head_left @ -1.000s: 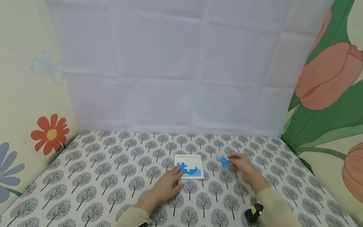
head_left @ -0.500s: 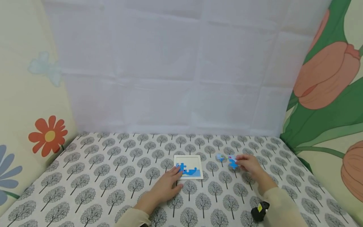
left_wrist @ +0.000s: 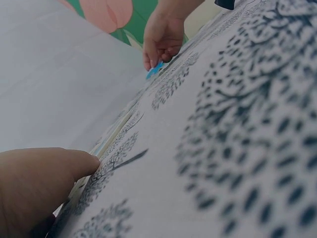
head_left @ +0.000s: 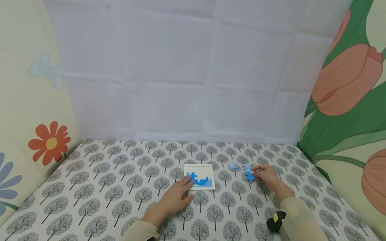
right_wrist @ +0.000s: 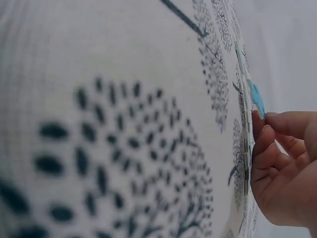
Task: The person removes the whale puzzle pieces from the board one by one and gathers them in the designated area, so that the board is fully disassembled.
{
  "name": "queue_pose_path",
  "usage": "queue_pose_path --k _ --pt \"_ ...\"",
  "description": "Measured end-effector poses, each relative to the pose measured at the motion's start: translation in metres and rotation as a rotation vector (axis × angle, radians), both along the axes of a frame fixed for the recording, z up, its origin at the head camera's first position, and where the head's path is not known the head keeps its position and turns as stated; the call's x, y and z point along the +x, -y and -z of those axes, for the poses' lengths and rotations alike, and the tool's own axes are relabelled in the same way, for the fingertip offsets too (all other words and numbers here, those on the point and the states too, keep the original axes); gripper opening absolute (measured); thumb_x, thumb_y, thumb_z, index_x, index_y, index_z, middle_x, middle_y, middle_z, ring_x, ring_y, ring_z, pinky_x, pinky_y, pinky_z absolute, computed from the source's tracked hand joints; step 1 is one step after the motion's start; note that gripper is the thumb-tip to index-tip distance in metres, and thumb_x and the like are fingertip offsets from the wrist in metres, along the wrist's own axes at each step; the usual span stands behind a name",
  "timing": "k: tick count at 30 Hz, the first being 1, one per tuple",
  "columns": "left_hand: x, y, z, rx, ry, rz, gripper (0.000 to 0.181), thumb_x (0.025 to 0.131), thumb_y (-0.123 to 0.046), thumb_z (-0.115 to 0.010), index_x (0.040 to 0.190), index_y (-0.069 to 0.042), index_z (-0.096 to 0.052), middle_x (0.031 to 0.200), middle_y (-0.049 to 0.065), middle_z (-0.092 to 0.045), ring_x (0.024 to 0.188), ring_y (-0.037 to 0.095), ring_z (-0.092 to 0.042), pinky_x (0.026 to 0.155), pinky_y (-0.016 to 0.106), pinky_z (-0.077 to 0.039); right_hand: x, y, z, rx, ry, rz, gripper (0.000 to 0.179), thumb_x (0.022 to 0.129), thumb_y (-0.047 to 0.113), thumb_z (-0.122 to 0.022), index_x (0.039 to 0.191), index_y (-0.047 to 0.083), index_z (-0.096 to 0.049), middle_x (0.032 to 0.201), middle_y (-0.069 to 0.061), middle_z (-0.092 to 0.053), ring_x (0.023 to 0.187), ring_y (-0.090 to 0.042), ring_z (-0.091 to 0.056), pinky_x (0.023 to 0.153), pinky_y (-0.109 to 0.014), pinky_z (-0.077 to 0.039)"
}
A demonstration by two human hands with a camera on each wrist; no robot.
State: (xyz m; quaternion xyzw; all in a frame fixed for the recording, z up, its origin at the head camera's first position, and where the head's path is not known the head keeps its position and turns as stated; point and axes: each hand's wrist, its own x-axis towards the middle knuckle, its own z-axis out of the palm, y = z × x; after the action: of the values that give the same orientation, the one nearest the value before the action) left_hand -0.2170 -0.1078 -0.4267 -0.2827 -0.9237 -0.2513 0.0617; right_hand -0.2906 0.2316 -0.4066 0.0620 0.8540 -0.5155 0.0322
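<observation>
My left hand (head_left: 175, 198) rests with extended fingers on the left side of a square white puzzle frame (head_left: 212, 177). Blue puzzle pieces (head_left: 201, 182) lie along the lower part of its tray, partly hidden by the fingertips. Right of the frame, my right hand (head_left: 267, 178) pinches a blue jigsaw piece (head_left: 249, 176) between thumb and finger, close over the tablecloth. The right wrist view shows this blue piece (right_wrist: 256, 99) tilted up at the fingertips. Just beyond it is a pale piece with a pink spot (head_left: 245, 166).
Another light-blue puzzle piece (head_left: 233, 166) lies left of the held one. A tree-patterned cloth (head_left: 132, 182) covers the table. A white sheet (head_left: 169, 83) hangs behind, with flower-printed panels at both sides. A black wrist device (head_left: 275, 222) sits at the right sleeve.
My right hand has moved right with the blue piece, away from the light-blue piece, then slightly lower. The left hand has stayed on the frame.
</observation>
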Motion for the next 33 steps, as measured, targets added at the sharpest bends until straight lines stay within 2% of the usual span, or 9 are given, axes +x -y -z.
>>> queue_pose_path --k 6,12,15,22,33 --pt "0.0003 0.0001 -0.0012 0.008 0.005 0.004 0.048 0.085 -0.023 -0.053 0.124 0.004 -0.044 0.132 0.019 -0.032 0.122 0.035 -0.025 0.097 0.048 -0.023 -0.0022 0.0024 0.0001 0.058 0.034 0.045 0.015 0.077 0.0 -0.058 0.091 -0.004 -0.059 0.071 -0.006 -0.056 0.056 -0.014 -0.049 0.049 -0.024 -0.04" --pt "0.0009 -0.0002 -0.0011 0.002 0.011 -0.002 0.049 0.084 -0.024 -0.054 0.124 0.003 -0.044 0.133 0.018 -0.032 0.122 0.034 -0.025 0.097 0.048 -0.023 -0.0013 0.0058 -0.0004 0.106 0.02 0.065 0.014 0.075 -0.001 -0.058 0.088 -0.004 -0.06 0.071 -0.005 -0.056 0.056 -0.013 -0.049 0.046 -0.021 -0.039" --pt "0.0013 -0.0003 -0.0013 0.004 0.009 -0.003 0.049 0.084 -0.024 -0.054 0.124 0.003 -0.044 0.132 0.018 -0.033 0.122 0.034 -0.026 0.097 0.049 -0.023 -0.0004 0.0054 0.0008 0.106 -0.001 0.046 0.012 0.076 -0.001 -0.057 0.087 -0.005 -0.06 0.072 -0.006 -0.057 0.056 -0.014 -0.049 0.046 -0.022 -0.039" --pt "0.0017 -0.0004 -0.0014 0.016 -0.012 0.016 0.047 0.084 -0.021 -0.053 0.122 0.006 -0.044 0.131 0.021 -0.034 0.121 0.035 -0.027 0.097 0.048 -0.023 0.0009 0.0037 0.004 0.143 -0.048 0.009 0.013 0.079 0.002 -0.056 0.089 -0.005 -0.06 0.092 -0.014 -0.057 0.065 -0.016 -0.053 0.05 -0.022 -0.043" --pt "0.0011 0.0 -0.0013 0.011 0.009 0.009 0.048 0.085 -0.022 -0.052 0.123 0.005 -0.044 0.132 0.019 -0.033 0.122 0.034 -0.026 0.097 0.048 -0.023 -0.0004 0.0083 0.001 0.141 -0.006 0.043 0.013 0.078 0.0 -0.056 0.089 -0.006 -0.059 0.086 -0.011 -0.057 0.07 -0.018 -0.052 0.049 -0.019 -0.042"
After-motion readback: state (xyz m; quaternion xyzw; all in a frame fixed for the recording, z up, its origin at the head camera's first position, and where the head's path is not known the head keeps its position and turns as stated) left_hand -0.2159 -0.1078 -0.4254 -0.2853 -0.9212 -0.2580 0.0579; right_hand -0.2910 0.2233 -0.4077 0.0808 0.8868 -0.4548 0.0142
